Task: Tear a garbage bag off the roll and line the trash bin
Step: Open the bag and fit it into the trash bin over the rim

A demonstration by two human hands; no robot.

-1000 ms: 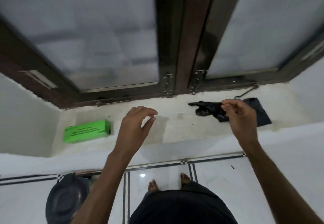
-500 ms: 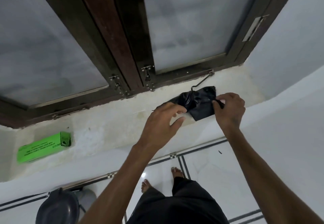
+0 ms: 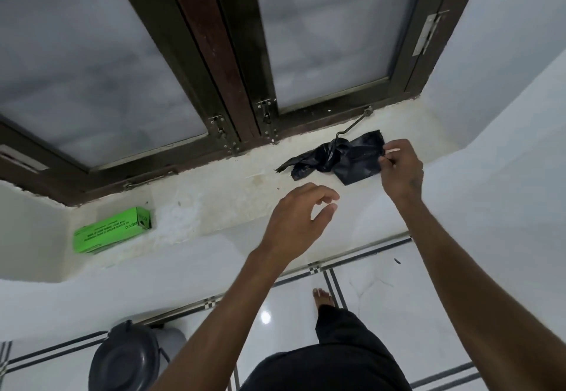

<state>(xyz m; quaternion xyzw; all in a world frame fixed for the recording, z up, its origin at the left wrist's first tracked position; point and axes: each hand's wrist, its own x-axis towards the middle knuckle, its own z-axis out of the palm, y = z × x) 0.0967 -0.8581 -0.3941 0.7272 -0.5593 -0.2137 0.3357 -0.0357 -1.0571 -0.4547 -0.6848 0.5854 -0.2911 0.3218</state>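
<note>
Fingers [image 3: 393, 151] of the right hand [image 3: 401, 170] pinch the black garbage bag [image 3: 352, 157] on the sill at one o'clock, while the left hand [image 3: 294, 222], loosely spread and empty, has dropped back from it, leaving unfolding ahead.

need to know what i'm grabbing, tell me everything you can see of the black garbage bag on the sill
The black garbage bag is thin, glossy plastic lying on the white window sill, flat and folded at its right end, crumpled and twisted toward the left. The right hand pinches its right edge. The window's metal stay hook lies over it.
</note>
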